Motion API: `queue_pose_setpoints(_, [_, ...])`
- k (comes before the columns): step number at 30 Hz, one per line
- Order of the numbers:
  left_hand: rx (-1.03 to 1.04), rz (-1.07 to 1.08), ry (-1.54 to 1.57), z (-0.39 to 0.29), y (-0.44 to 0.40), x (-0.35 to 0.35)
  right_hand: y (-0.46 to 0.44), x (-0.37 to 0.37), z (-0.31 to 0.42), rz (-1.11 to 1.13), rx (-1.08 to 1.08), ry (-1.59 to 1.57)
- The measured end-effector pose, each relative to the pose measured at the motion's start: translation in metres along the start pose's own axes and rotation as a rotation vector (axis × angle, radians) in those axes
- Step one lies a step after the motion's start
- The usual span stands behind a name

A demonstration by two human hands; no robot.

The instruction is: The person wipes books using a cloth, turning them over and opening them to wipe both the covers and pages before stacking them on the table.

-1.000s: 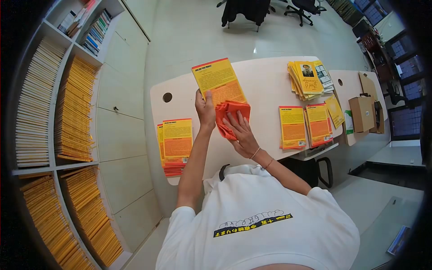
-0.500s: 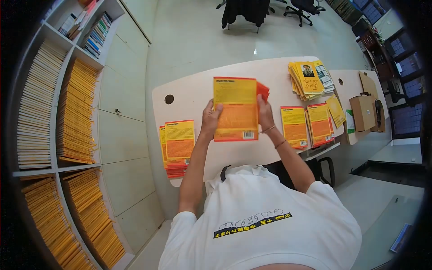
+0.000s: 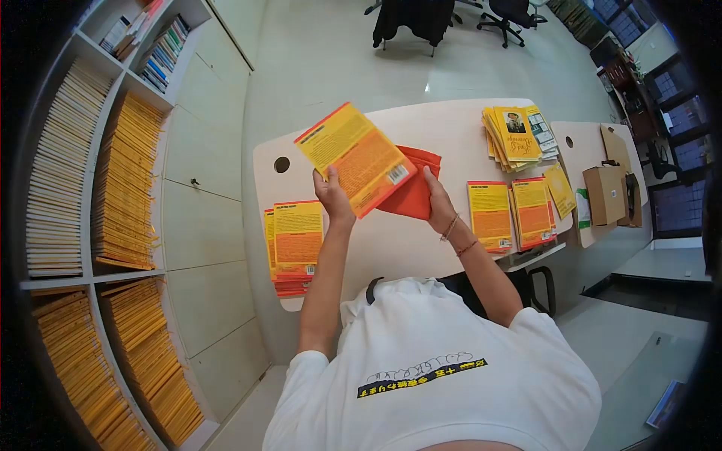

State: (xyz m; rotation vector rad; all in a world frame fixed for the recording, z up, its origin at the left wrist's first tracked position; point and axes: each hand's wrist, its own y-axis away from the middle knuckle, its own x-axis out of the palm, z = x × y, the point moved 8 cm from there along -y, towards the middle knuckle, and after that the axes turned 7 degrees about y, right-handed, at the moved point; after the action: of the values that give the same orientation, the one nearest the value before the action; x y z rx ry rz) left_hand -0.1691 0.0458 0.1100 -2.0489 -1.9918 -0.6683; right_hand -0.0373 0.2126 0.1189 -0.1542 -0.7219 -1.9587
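Note:
My left hand (image 3: 334,197) is closed on the lower left edge of a yellow-and-orange book (image 3: 356,158), tilted with its top toward the upper left and its back cover with a barcode facing me. My right hand (image 3: 439,201) grips a folded red cloth (image 3: 416,192), partly covered by the book's right corner. Both are held above the pale table (image 3: 376,259). Left of my left forearm lies a stack of similar books (image 3: 297,240). To the right of my right hand are two more piles, a left pile (image 3: 489,214) and a right pile (image 3: 532,210).
Yellow books with a portrait cover (image 3: 519,139) are stacked at the table's back right. An open cardboard box (image 3: 606,192) stands on the adjoining table. Shelves (image 3: 89,248) packed with books line the left side. A black chair (image 3: 543,289) is tucked near my right.
The book has tipped to the left with my left hand, its top swinging left. The red cloth, mostly hidden behind it before, now shows in my right hand.

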Motion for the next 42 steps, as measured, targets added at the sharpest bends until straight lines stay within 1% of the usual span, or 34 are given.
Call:
queue_pose_setpoints(2, [0.07, -0.173, 0.011, -0.003, 0.008, -0.007, 0.007, 0.01, -0.013, 0.005, 0.049, -0.18])
queue_pose_setpoints(3, [0.068, -0.172, 0.008, 0.001, 0.013, -0.003, 0.008, 0.02, -0.021, 0.006, 0.02, -0.204])
queue_pose_setpoints(5, [0.141, -0.195, -0.067, 0.004, 0.027, 0.008, 0.007, 0.039, -0.042, 0.001, -0.013, -0.228])
queue_pose_setpoints(7, [0.221, -0.217, -0.136, 0.001, 0.035, 0.014, 0.006, 0.042, -0.053, -0.086, -0.1, -0.293])
queue_pose_setpoints(8, [0.222, -0.218, -0.134, 0.002, 0.035, 0.012, 0.006, 0.039, -0.056, -0.088, -0.068, -0.325])
queue_pose_setpoints(10, [0.252, -0.062, -0.244, 0.001, 0.035, 0.02, 0.004, 0.03, -0.059, -0.085, -0.03, -0.355])
queue_pose_setpoints(12, [0.277, 0.09, -0.356, 0.003, 0.038, 0.025, -0.006, 0.009, -0.051, -0.152, -0.084, -0.377])
queue_pose_setpoints(13, [0.279, 0.085, -0.354, 0.0, 0.038, 0.022, -0.011, -0.004, -0.049, -0.178, -0.068, -0.389])
queue_pose_setpoints(15, [0.182, 0.178, -0.323, -0.002, 0.034, 0.02, -0.023, -0.032, -0.043, -0.205, -0.054, -0.396])
queue_pose_setpoints(17, [0.084, 0.278, -0.291, -0.002, 0.03, 0.018, -0.031, -0.055, -0.027, -0.21, -0.176, -0.193])
queue_pose_setpoints(18, [0.084, 0.281, -0.288, -0.002, 0.027, 0.015, -0.031, -0.057, -0.021, -0.212, -0.179, -0.191])
queue_pose_setpoints(22, [-0.058, 0.714, -0.384, 0.013, 0.038, 0.029, -0.029, -0.067, -0.012, -0.3, -0.034, 0.18])
queue_pose_setpoints(23, [-0.057, 0.71, -0.383, 0.01, 0.038, 0.027, -0.03, -0.065, -0.006, -0.297, -0.033, 0.182])
queue_pose_setpoints(27, [-0.247, 0.759, -0.36, 0.009, 0.046, 0.026, -0.03, -0.06, 0.03, -0.345, -0.245, 0.218])
queue_pose_setpoints(28, [-0.248, 0.757, -0.361, 0.006, 0.046, 0.025, -0.028, -0.061, 0.033, -0.344, -0.243, 0.218])
queue_pose_setpoints(32, [-0.347, 0.794, -0.436, -0.002, 0.038, 0.02, -0.029, -0.045, 0.039, -0.114, -0.155, 0.719])
queue_pose_setpoints(33, [-0.346, 0.795, -0.436, -0.003, 0.034, 0.019, -0.029, -0.043, 0.04, -0.115, -0.156, 0.719])
queue_pose_setpoints(37, [-0.3, 1.047, -0.785, 0.007, 0.038, 0.02, -0.028, -0.019, 0.012, 0.081, -0.01, 0.764])
queue_pose_setpoints(38, [-0.302, 1.045, -0.785, 0.011, 0.039, 0.019, -0.029, -0.016, 0.009, 0.084, -0.008, 0.764])
queue_pose_setpoints(42, [-0.354, 0.955, -0.872, 0.038, 0.045, 0.013, -0.032, -0.003, 0.016, 0.08, -0.223, 0.459])
